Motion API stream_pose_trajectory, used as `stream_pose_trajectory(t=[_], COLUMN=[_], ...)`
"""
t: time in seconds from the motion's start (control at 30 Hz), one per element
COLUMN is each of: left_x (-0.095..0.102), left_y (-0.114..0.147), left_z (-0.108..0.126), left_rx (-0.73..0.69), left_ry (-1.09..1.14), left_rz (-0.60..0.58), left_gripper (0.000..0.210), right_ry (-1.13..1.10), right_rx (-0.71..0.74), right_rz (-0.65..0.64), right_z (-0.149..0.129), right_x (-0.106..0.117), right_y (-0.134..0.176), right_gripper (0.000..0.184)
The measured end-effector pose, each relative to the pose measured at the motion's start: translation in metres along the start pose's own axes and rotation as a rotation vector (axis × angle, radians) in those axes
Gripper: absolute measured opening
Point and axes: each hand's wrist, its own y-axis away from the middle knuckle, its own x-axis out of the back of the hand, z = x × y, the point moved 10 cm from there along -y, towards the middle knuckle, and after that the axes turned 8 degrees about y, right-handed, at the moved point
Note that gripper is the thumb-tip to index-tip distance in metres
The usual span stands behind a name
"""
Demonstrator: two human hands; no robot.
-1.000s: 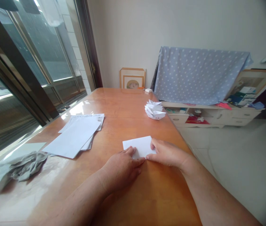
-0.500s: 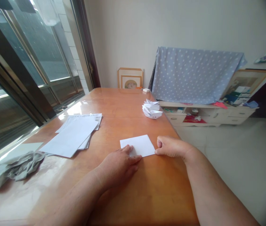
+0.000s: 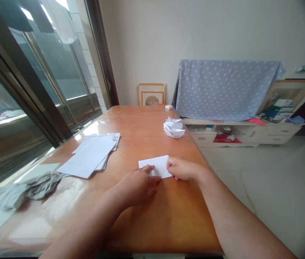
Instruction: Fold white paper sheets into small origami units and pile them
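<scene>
A small folded sheet of white paper [image 3: 155, 163] lies flat on the brown table, its near edge towards me. My left hand [image 3: 141, 181] rests on its lower left part with fingers stretched out and thumb spread, pressing it down. At the paper's right end, my right hand [image 3: 180, 168] is curled into a fist whose knuckles touch and cover that edge. Nothing shows inside the fist. Further back, near the table's right edge, stands a cluster of folded white paper boats [image 3: 174, 128], nested together.
A stack of white sheets [image 3: 87, 156] lies left on the table [image 3: 138, 133]. A crumpled grey cloth [image 3: 43, 185] is at the near left. A small white box [image 3: 169, 107] sits at the far end. Beyond the right edge stands a white cabinet [image 3: 273, 135] under a polka-dot cloth [image 3: 227, 90].
My right fist has moved left, from the paper's lower right corner onto its right end. My left hand stays on the paper. The whole view has shifted slightly.
</scene>
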Motion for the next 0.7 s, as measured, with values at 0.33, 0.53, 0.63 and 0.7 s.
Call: stream_pose_trajectory(t=[0.33,0.53,0.63,0.7], left_x=[0.005,0.001,0.002,0.003], left_y=[-0.012,-0.006,0.002,0.008], left_z=[0.032,0.035,0.033,0.032], left_rx=[-0.018,-0.011,-0.002,0.001], left_ry=[-0.188,-0.236,-0.223,-0.212], left_rz=[-0.014,0.008,0.015,0.003], left_gripper=[0.021,0.024,0.024,0.023], right_ry=[0.04,0.042,0.036,0.03], right_rx=[-0.043,-0.033,-0.032,-0.031], right_rz=[0.028,0.032,0.031,0.029], right_z=[-0.002,-0.007,-0.006,-0.004], right_x=[0.004,0.008,0.007,0.005], right_y=[0.003,0.007,0.007,0.006], right_gripper=[0.004,0.002,0.004,0.005])
